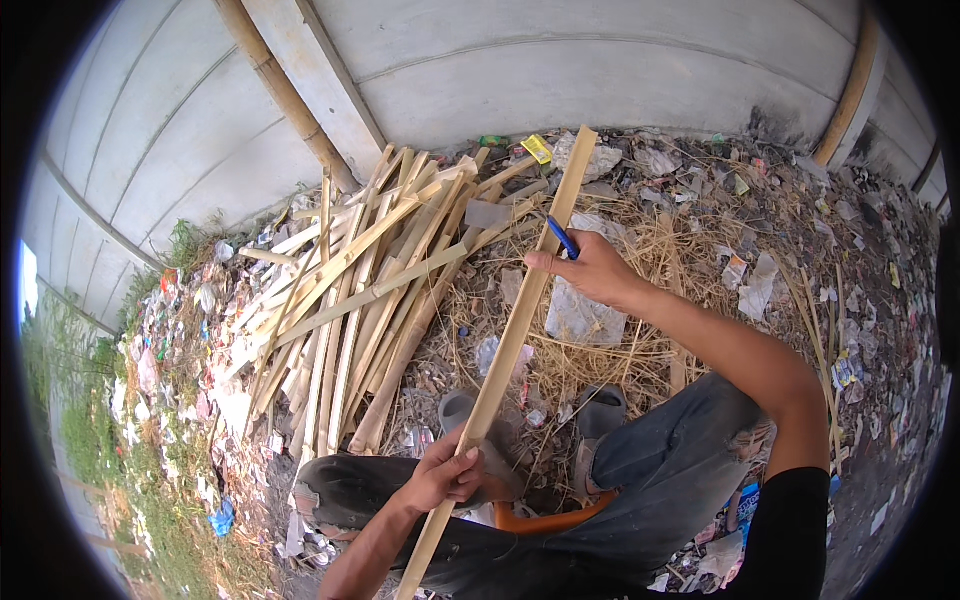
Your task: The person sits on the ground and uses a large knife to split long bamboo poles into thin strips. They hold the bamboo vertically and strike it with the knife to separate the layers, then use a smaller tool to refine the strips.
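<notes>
A long split bamboo strip (512, 338) slants up from the lower edge, across my lap and past my knees. My left hand (440, 478) is closed round its lower part. Farther up, my right hand (592, 265) is closed on a slim blue pen (563, 238), which lies across the edge of the strip. The thumb of that hand touches the strip. My forearms come in from below and from the right.
A pile of split bamboo strips (370, 290) lies to the left. Straw shavings (650, 260) and scattered litter cover the ground ahead. A grey panel wall (600, 80) with a bamboo pole (285, 95) stands behind. Between my legs shows something orange (555, 522).
</notes>
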`<action>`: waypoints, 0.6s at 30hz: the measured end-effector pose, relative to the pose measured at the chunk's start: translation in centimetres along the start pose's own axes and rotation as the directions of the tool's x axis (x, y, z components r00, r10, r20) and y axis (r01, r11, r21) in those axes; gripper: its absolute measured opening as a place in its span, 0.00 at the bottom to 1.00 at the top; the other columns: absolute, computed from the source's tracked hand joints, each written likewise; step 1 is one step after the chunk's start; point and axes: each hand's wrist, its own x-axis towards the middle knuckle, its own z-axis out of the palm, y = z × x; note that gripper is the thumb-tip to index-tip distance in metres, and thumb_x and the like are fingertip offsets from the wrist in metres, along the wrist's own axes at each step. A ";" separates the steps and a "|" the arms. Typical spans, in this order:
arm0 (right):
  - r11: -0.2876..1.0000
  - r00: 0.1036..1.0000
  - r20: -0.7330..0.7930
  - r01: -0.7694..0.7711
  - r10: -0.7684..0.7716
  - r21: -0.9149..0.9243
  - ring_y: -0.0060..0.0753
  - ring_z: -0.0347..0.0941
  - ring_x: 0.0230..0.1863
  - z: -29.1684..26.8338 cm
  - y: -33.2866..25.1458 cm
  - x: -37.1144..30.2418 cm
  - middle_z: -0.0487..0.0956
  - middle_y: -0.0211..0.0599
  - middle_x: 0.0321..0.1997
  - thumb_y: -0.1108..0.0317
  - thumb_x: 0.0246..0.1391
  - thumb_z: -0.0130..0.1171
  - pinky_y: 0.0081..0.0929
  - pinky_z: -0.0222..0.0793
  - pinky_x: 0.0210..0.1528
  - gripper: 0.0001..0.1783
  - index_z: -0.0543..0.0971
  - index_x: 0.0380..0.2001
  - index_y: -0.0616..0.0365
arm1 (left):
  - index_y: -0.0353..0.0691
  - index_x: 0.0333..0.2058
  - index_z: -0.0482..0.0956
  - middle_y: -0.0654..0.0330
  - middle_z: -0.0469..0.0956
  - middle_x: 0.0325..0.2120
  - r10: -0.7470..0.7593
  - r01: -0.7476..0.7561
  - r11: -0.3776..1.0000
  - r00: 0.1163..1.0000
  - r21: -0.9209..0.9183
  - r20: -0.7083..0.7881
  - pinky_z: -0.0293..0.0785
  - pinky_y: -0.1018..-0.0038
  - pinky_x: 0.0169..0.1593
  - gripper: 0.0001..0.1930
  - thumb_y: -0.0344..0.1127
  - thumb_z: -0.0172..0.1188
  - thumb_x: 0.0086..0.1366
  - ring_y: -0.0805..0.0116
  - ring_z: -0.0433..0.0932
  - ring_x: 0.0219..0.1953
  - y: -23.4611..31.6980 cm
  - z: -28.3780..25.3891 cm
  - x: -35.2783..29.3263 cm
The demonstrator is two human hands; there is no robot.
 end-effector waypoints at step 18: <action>0.802 0.911 0.402 0.309 -0.094 -0.512 0.61 0.81 0.28 6.5 -5.1 -5.1 0.79 0.57 0.20 0.40 0.66 0.51 0.53 0.77 0.34 0.35 0.82 0.27 0.65 | 0.57 0.70 0.56 0.69 0.55 0.22 0.025 -0.033 0.997 0.994 -0.071 -0.105 0.48 0.81 0.17 0.24 0.42 0.48 0.79 0.79 0.53 0.15 0.8 0.1 0.3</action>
